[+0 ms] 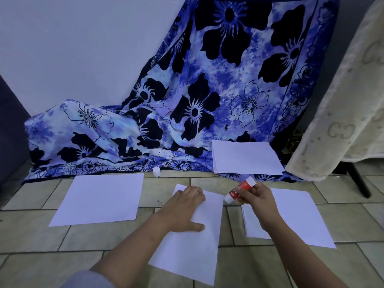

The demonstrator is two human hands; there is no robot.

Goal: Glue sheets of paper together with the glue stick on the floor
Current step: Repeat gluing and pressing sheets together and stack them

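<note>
A white sheet of paper point(199, 246) lies on the tiled floor in front of me. My left hand point(185, 208) rests flat on its upper part, fingers spread. Just right of the sheet's top corner, my right hand point(257, 197) grips a red and white glue stick point(239, 190), tilted with its lower white end near the sheet's right edge. The stick's white cap point(156, 171) stands apart on the floor by the cloth. Another single sheet point(99, 198) lies to the left. A few stacked sheets point(295, 217) lie to the right, partly under my right forearm.
A thicker pile of white paper point(247, 156) sits on the hem of a blue flowered cloth point(187, 100) draped against the wall. A cream blanket point(342, 113) hangs at the right over a dark stand leg point(359, 179).
</note>
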